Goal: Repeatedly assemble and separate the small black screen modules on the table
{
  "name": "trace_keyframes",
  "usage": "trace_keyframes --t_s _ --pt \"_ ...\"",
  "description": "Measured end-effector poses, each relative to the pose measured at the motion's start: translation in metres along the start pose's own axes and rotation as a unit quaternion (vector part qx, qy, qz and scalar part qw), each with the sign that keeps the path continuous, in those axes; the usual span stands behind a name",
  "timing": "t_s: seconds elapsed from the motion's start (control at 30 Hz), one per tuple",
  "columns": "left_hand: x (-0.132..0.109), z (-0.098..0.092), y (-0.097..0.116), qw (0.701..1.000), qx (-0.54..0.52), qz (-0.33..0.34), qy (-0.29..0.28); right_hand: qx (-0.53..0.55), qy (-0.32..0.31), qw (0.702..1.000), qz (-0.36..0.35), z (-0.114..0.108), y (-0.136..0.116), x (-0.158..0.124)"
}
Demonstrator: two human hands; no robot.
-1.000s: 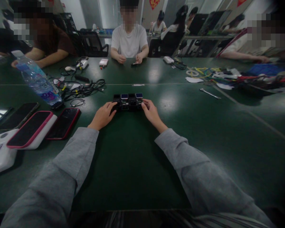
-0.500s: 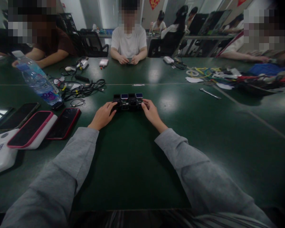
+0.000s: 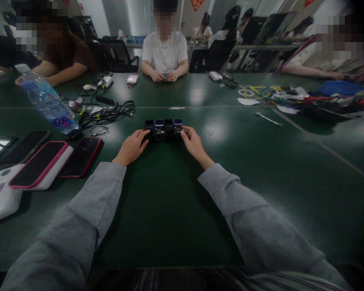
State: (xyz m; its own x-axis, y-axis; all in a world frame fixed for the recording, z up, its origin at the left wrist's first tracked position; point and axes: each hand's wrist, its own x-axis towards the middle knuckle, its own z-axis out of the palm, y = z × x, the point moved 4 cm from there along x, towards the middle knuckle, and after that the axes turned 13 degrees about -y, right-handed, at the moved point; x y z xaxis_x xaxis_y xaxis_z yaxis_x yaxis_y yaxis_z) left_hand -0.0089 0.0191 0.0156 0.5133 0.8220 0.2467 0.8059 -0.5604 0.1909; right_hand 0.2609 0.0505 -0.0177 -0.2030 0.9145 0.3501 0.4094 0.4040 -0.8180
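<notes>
A row of small black devices (image 3: 164, 130) with little screens on top rests on the dark green table (image 3: 170, 202), straight ahead. My left hand (image 3: 132, 147) grips its left end between thumb and fingers. At the right end, my right hand (image 3: 195, 146) has its thumb and fingers closed on the same row. Both forearms, in grey sleeves, lie along the table. The undersides of the devices cannot be seen.
Phones (image 3: 81, 157), a white case (image 3: 4, 194), a tilted water bottle (image 3: 48, 101) and black cables (image 3: 109, 113) lie left. A wrench (image 3: 268, 119) and tangled coloured cables (image 3: 269, 93) lie right. A person (image 3: 164, 52) sits opposite; others sit at both sides.
</notes>
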Motion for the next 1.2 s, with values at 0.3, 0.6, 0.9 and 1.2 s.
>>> trace_keyframes --t_s 0.3,0.6,0.9,1.2 --pt "0.0 0.0 0.0 1.0 -0.001 -0.004 -0.005 -0.001 -0.001 1.0 0.005 0.0 0.001 0.0" --pt "0.0 0.0 0.001 1.0 -0.011 -0.008 -0.009 0.01 0.008 1.0 -0.012 -0.001 -0.004 0.0" --pt "0.0 0.0 0.001 1.0 0.0 -0.01 -0.013 0.008 0.005 1.0 -0.005 -0.003 -0.012 -0.002" --pt "-0.001 0.0 -0.001 1.0 -0.011 -0.006 -0.015 0.007 0.002 1.0 0.003 -0.004 -0.014 -0.003"
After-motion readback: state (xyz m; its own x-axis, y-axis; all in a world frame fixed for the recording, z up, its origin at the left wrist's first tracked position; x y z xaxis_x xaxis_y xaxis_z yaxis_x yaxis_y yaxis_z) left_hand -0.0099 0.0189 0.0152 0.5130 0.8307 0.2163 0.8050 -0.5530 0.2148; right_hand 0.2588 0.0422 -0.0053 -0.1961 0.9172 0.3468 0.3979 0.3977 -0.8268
